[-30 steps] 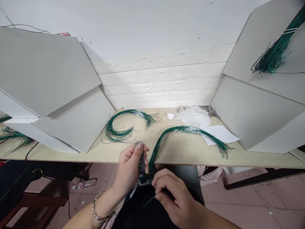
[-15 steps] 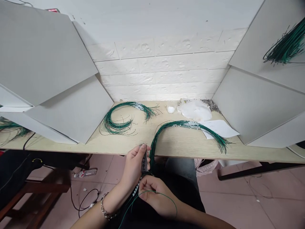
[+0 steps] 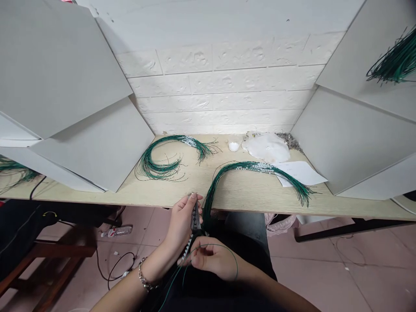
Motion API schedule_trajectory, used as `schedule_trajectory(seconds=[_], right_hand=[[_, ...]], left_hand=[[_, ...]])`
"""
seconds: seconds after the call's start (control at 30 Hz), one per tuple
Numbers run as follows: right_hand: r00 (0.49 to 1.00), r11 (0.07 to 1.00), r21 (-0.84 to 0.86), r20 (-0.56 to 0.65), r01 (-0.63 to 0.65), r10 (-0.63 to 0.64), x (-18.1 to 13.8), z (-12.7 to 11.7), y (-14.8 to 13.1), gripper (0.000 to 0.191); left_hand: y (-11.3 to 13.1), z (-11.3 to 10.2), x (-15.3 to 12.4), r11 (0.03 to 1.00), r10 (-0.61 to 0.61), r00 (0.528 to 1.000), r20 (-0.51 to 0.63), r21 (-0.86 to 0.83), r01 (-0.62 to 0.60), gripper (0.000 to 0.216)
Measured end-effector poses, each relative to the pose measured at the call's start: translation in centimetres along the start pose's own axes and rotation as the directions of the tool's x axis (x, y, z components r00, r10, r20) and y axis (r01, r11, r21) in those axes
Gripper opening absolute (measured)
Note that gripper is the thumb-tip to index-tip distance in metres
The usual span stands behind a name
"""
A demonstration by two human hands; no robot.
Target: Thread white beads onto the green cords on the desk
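Just below the front edge of the desk [image 3: 247,190], the left hand [image 3: 181,226] clenches an upright beaded strand [image 3: 195,219], the right hand [image 3: 210,256] pinches a looping green wire [image 3: 224,248], and 2 green wire bundles [image 3: 250,166] lie beyond.

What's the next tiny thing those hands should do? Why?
Probably the right hand should gently pull the loose green wire snug. Its fingers pinch that wire, which hangs in a big open loop, while the left hand grips the white-beaded strand steady, so the strand looks ready to be pulled against.
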State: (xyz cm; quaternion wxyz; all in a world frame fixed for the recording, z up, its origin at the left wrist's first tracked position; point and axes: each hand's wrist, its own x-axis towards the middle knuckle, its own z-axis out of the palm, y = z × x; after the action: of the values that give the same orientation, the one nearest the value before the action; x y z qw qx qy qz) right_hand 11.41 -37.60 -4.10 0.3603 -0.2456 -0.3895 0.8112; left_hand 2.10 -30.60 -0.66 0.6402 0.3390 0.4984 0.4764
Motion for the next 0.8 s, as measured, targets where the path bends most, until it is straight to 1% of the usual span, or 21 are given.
schedule_trajectory(seconds=[0.07, 0.13, 0.2, 0.3, 0.37, 0.47, 0.57, 0.7, 0.77, 0.8], right_hand=[[0.994, 0.992, 0.11, 0.095, -0.061, 0.051, 0.1, 0.2, 0.2, 0.035], [0.984, 0.979, 0.172, 0.157, -0.111, 0.084, 0.4, 0.6, 0.6, 0.033], [0.983, 0.97, 0.217, 0.166, -0.114, 0.078, 0.8, 1.1, 1.0, 0.032], [0.99, 0.956, 0.284, 0.134, -0.071, 0.034, 1.5, 1.5, 1.6, 0.035], [0.992, 0.956, 0.285, 0.121, -0.068, 0.035, 1.6, 1.6, 1.6, 0.037], [0.991, 0.971, 0.219, 0.11, -0.092, 0.069, 1.2, 1.6, 0.9, 0.042], [0.997, 0.993, 0.103, 0.062, -0.05, 0.044, 0.3, 1.6, -0.2, 0.045], [0.996, 0.992, -0.091, 0.026, 0.088, -0.086, -1.3, 1.2, -2.1, 0.044], [0.983, 0.965, -0.187, 0.024, 0.184, -0.182, -2.2, 0.5, -4.0, 0.04], [0.972, 0.942, -0.242, 0.018, 0.232, -0.234, -2.6, 0.0, -5.4, 0.038]], left_hand=[[-0.1, -0.2, 0.5, 1.0, 0.025, 1.0, -0.002, 0.004, -0.025, 0.034], [-0.1, -0.4, 0.9, 0.999, 0.04, 0.999, 0.006, 0.01, -0.04, 0.034], [-0.2, -0.5, 1.2, 0.999, 0.043, 0.999, 0.019, 0.01, -0.043, 0.033], [-0.1, -0.6, 1.3, 0.999, 0.037, 0.999, 0.014, -0.001, -0.037, 0.032], [-0.1, -0.6, 1.2, 0.999, 0.034, 0.999, -0.001, -0.02, -0.034, 0.033], [0.0, -0.8, 1.2, 0.997, 0.038, 0.999, -0.022, -0.062, -0.039, 0.035], [0.0, -1.2, 1.2, 0.991, 0.018, 0.999, -0.036, -0.131, -0.022, 0.035], [-0.4, -2.2, 1.4, 0.959, -0.071, 0.996, -0.061, -0.278, 0.051, 0.029], [-0.7, -2.7, 1.6, 0.946, -0.104, 0.993, -0.062, -0.315, 0.08, 0.027], [-0.8, -2.9, 1.6, 0.942, -0.113, 0.992, -0.059, -0.322, 0.088, 0.026]])
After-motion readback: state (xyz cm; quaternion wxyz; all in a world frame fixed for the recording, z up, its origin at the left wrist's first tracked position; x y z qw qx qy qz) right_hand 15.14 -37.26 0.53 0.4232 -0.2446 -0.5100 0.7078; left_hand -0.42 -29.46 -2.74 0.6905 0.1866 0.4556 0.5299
